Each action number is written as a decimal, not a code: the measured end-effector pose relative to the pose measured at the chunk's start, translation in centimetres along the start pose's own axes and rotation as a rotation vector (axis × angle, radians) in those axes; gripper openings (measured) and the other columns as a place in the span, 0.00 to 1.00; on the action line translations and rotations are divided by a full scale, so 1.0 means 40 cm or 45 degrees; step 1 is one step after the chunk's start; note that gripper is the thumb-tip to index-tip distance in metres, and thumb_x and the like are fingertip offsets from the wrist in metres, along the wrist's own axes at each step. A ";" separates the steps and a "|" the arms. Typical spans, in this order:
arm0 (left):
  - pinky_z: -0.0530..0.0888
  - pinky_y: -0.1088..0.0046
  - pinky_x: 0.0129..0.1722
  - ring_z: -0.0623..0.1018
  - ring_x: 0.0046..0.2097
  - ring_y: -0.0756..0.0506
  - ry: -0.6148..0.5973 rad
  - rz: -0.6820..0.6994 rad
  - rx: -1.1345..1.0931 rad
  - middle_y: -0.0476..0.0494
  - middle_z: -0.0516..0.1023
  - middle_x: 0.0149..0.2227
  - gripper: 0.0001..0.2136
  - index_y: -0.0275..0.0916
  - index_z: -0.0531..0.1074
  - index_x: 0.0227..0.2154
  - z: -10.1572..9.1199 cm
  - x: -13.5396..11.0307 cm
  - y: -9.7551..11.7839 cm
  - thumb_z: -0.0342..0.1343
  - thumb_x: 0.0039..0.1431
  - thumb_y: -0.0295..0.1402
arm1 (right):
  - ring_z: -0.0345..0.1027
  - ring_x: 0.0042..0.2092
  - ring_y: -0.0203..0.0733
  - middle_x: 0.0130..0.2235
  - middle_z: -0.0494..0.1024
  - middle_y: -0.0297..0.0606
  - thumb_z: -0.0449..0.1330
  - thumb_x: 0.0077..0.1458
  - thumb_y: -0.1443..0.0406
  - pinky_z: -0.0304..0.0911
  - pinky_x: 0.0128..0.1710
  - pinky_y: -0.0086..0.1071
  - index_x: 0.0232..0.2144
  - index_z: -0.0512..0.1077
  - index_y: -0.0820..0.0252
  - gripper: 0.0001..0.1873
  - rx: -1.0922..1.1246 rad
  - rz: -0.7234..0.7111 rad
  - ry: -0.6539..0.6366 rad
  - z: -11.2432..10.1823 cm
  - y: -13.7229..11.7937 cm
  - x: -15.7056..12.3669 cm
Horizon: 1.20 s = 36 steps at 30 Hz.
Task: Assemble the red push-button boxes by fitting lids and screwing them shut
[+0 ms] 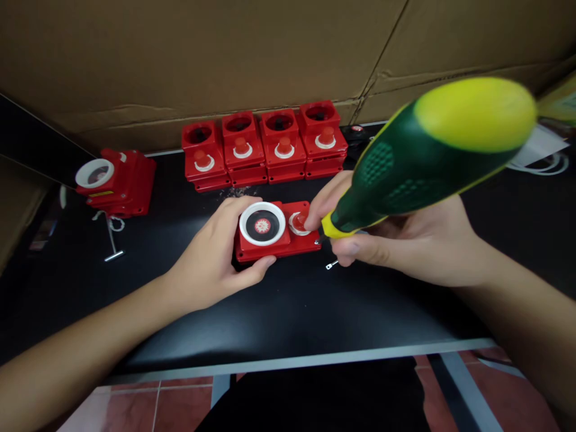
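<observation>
A red box-shaped device (288, 241) with a white ring around a round dark window (262, 226) and a red button in a white collar lies on the black table. Around its left end is wrapped my left hand (225, 246), thumb along the near side. My right hand (400, 246) is closed around a green and yellow screwdriver (405, 162). The driver slants down, its tip at the device's near right corner beside a small screw (317, 242). A small metal piece (331, 264) lies just below my right fingertips, partly hidden.
Several similar red devices (285, 163) stand in a row by the cardboard wall (216, 54). Another (135, 180) sits at left, near a small metal T-shaped bar (113, 243) with white cord. Dark crumbs (236, 192) lie behind my left hand. White cable (546, 165) rests at right.
</observation>
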<state>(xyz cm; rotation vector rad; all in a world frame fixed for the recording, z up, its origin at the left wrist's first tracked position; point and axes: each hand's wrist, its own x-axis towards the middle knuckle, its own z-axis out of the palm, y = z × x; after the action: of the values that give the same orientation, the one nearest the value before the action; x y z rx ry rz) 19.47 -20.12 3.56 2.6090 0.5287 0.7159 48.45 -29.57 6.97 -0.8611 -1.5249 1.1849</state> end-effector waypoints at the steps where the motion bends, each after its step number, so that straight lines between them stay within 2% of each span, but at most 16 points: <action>1: 0.84 0.54 0.62 0.83 0.61 0.33 -0.005 0.005 0.000 0.34 0.79 0.63 0.30 0.42 0.62 0.71 -0.001 0.000 0.001 0.67 0.73 0.37 | 0.82 0.34 0.36 0.45 0.86 0.32 0.79 0.61 0.70 0.84 0.36 0.31 0.47 0.82 0.52 0.15 0.006 -0.004 0.006 0.000 0.001 0.000; 4: 0.83 0.56 0.63 0.84 0.61 0.34 -0.009 0.013 0.012 0.34 0.79 0.63 0.30 0.41 0.62 0.72 -0.003 -0.002 0.001 0.66 0.74 0.38 | 0.81 0.33 0.33 0.49 0.88 0.31 0.79 0.60 0.74 0.82 0.33 0.27 0.49 0.79 0.49 0.21 0.023 -0.001 0.020 0.001 0.002 -0.001; 8: 0.83 0.56 0.63 0.84 0.62 0.34 -0.011 0.006 0.020 0.34 0.79 0.64 0.30 0.41 0.62 0.72 -0.001 -0.002 0.000 0.66 0.74 0.39 | 0.79 0.31 0.32 0.46 0.89 0.31 0.79 0.61 0.73 0.80 0.32 0.26 0.51 0.79 0.49 0.22 0.016 -0.008 0.035 0.003 -0.004 -0.003; 12: 0.83 0.55 0.64 0.83 0.62 0.33 -0.005 0.004 0.002 0.34 0.80 0.64 0.30 0.40 0.63 0.72 0.001 -0.002 0.000 0.67 0.73 0.38 | 0.81 0.34 0.36 0.43 0.87 0.35 0.76 0.68 0.65 0.80 0.35 0.31 0.52 0.84 0.54 0.12 -0.022 -0.005 -0.023 -0.003 -0.013 -0.005; 14: 0.83 0.56 0.64 0.84 0.62 0.34 -0.003 0.007 -0.005 0.34 0.80 0.64 0.30 0.41 0.63 0.71 0.001 -0.002 0.001 0.67 0.73 0.38 | 0.81 0.34 0.37 0.41 0.85 0.35 0.74 0.71 0.63 0.79 0.37 0.32 0.50 0.85 0.53 0.07 -0.049 -0.037 -0.058 -0.007 -0.013 -0.006; 16: 0.83 0.56 0.64 0.84 0.62 0.34 -0.002 0.004 -0.004 0.34 0.80 0.64 0.30 0.41 0.62 0.72 0.002 -0.002 0.001 0.67 0.73 0.38 | 0.81 0.34 0.36 0.40 0.83 0.34 0.73 0.71 0.64 0.78 0.38 0.32 0.50 0.86 0.52 0.07 -0.063 -0.066 -0.068 -0.010 -0.011 -0.006; 21: 0.83 0.56 0.63 0.84 0.61 0.34 -0.007 0.011 0.003 0.33 0.80 0.63 0.30 0.40 0.62 0.71 0.002 -0.003 -0.002 0.67 0.73 0.38 | 0.81 0.34 0.36 0.40 0.84 0.34 0.77 0.65 0.68 0.79 0.36 0.30 0.49 0.85 0.53 0.11 -0.077 -0.048 -0.022 -0.013 -0.004 -0.005; 25: 0.84 0.56 0.62 0.83 0.61 0.34 -0.003 0.021 0.017 0.33 0.80 0.63 0.30 0.39 0.62 0.71 -0.002 -0.003 0.000 0.66 0.74 0.38 | 0.82 0.39 0.39 0.44 0.86 0.36 0.80 0.58 0.71 0.80 0.34 0.29 0.46 0.83 0.52 0.16 -0.085 -0.040 0.025 -0.009 -0.010 0.000; 32: 0.84 0.53 0.63 0.83 0.62 0.33 -0.016 0.012 0.028 0.32 0.79 0.64 0.30 0.40 0.62 0.72 -0.004 -0.001 0.002 0.66 0.74 0.39 | 0.84 0.41 0.38 0.41 0.88 0.29 0.81 0.54 0.73 0.84 0.44 0.29 0.42 0.81 0.50 0.19 -0.049 -0.053 0.136 0.011 -0.008 0.006; 36: 0.83 0.53 0.64 0.83 0.63 0.33 -0.022 0.004 0.027 0.33 0.79 0.65 0.30 0.40 0.62 0.73 -0.005 -0.002 0.003 0.65 0.74 0.39 | 0.86 0.42 0.39 0.40 0.88 0.28 0.83 0.51 0.73 0.85 0.48 0.31 0.41 0.81 0.49 0.21 -0.116 -0.056 0.137 0.005 -0.012 0.007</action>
<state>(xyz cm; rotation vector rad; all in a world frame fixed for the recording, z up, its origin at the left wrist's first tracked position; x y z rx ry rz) 19.32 -20.22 3.73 2.6342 0.5301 0.6919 48.20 -29.48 7.49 -0.9327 -1.5116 1.0274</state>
